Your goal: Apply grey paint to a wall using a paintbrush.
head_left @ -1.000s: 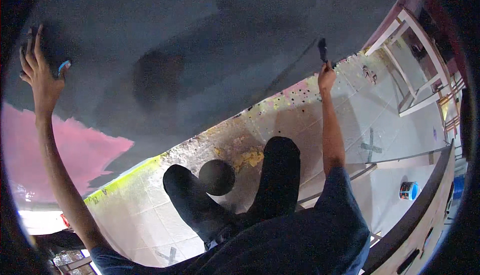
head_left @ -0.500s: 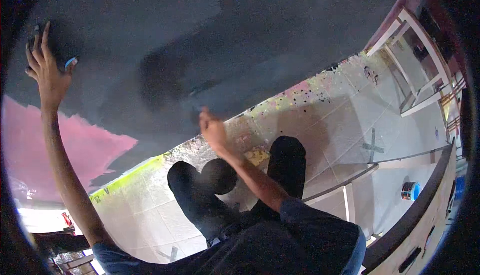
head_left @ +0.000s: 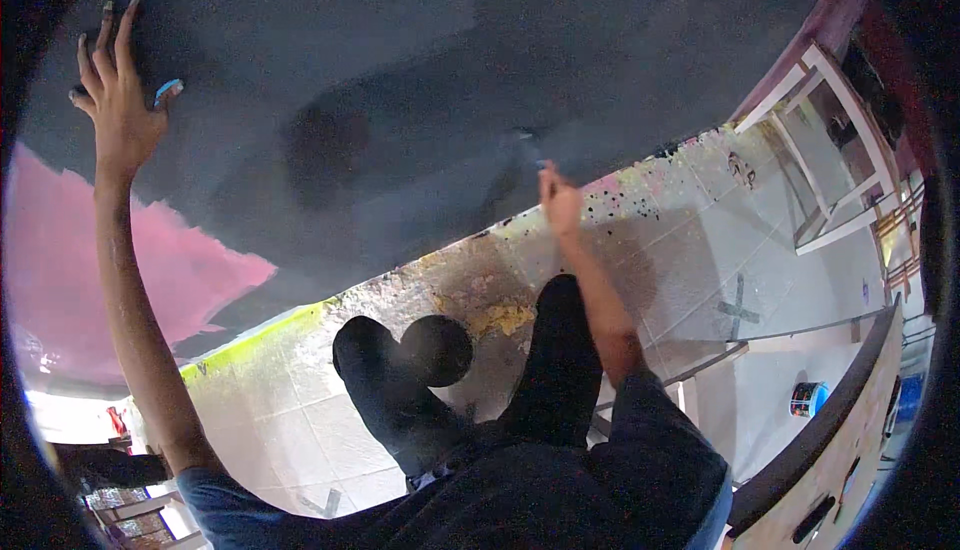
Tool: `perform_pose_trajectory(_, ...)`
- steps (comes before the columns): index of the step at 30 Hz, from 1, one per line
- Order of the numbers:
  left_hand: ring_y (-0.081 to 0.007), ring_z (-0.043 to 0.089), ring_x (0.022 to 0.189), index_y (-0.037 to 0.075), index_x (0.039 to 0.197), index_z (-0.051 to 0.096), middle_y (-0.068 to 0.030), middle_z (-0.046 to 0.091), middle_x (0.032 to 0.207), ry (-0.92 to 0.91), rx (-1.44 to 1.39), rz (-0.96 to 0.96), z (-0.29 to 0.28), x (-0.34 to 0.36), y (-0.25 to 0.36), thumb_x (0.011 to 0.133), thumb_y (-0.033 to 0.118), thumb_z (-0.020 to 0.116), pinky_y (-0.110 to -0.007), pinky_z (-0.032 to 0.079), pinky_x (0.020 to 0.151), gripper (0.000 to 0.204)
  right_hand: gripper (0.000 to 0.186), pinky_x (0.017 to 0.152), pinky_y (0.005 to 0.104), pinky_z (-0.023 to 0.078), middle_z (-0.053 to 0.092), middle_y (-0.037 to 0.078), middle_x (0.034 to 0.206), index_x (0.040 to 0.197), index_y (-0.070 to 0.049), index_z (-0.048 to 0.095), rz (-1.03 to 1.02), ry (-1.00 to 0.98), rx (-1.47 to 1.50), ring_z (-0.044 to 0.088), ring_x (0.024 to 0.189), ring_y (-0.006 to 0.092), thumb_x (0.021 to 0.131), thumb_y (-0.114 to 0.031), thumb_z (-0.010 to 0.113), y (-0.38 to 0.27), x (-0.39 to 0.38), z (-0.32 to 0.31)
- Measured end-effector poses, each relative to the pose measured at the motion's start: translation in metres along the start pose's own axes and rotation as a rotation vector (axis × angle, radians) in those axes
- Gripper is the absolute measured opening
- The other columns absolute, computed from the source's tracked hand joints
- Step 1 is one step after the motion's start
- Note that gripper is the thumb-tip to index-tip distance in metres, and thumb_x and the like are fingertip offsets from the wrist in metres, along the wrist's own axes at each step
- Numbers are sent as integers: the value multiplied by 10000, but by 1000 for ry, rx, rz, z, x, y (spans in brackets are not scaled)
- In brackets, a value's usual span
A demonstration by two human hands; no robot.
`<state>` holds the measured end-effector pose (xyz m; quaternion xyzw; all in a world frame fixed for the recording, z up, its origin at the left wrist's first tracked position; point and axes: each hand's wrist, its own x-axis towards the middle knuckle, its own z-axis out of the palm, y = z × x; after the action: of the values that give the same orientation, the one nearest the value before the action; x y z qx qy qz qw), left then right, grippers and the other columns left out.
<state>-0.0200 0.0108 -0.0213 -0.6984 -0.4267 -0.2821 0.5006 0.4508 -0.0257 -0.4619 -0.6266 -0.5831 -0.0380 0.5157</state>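
My left hand (head_left: pixel 125 110) rests spread on a dark grey painted wall (head_left: pixel 650 30) at the upper left, with something blue by the thumb. A pink painted patch (head_left: pixel 120 270) lies below it. My right hand (head_left: pixel 560 200) grips a paintbrush (head_left: pixel 532 150), blurred by motion, against the grey wall just above its speckled lower edge. My dark-clad knees are bent beneath, with a dark round shape (head_left: pixel 435 350) between them; what it is I cannot tell.
The paint-spattered tiled floor (head_left: pixel 670 270) runs along the wall. A white wooden frame (head_left: pixel 840 120) stands at the right. Lower right are a bucket with blue inside (head_left: pixel 808 399) and a long board (head_left: pixel 840 470) with a dark edge.
My right hand with the brush swept left and down along the wall, then moved back rightward and up. My left hand now appears higher and farther right in the view.
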Motion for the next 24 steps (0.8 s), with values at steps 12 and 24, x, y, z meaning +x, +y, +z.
perform_pose_trajectory(12, -380, 139, 1369, 316, 1438, 197, -12, 187, 1500, 43, -5, 16, 0, -2, -7, 635, 249, 795, -760, 197, 928, 1003, 254, 502, 369, 450, 628, 141, 708, 915, 19, 627, 131, 219, -122, 588, 581, 230, 920, -202, 503, 16, 21, 6)
perform_pose_trajectory(24, -411, 101, 1368, 291, 1450, 158, -40, 129, 1515, -53, 14, -33, -1, 4, 1, 653, 336, 773, -770, 157, 938, 1008, 268, 654, 399, 510, 642, 228, 871, 1087, -45, 632, 35, -456, 523, 647, 745, 360, 875, -199, 576, -282, -91, 69)
